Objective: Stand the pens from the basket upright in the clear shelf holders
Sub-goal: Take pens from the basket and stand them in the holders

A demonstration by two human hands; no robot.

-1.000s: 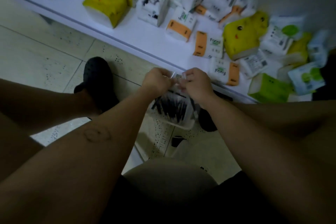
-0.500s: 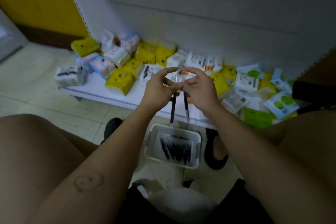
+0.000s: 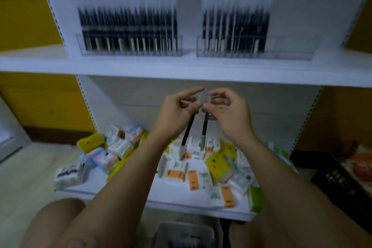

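The upper shelf (image 3: 181, 70) runs above both hands, and two clear holders are carried on it. The left holder (image 3: 128, 51), up and to the left of the hands, appears filled across its width with dark pens stood upright. The right holder (image 3: 293, 53), up and to the right of the right hand, is filled only on the part nearer the hands, and its far end looks bare. The view is blurred, so single compartments cannot be told apart. The basket (image 3: 181, 233) is seen low down, beneath the wrists and between the knees. Beyond the hands, small tissue packs (image 3: 219, 165) are scattered on the lower shelf (image 3: 171, 195).

The left hand (image 3: 177, 110) is closed in a pinch on the top of the left pen (image 3: 188, 133). The right hand (image 3: 229, 112) is pinched likewise on the top of the right pen (image 3: 204, 127). Both pens are hung downward from the fingers, close together yet apart at their lower ends.

The step in hand is judged to be the carrying of these two pens up to a holder. It would be done well if the pens were taken to the bare end beyond the right hand, one at a time. Each should be lowered straight down by its top so that neighbours are not knocked askew, and released only once its lower end is seated.
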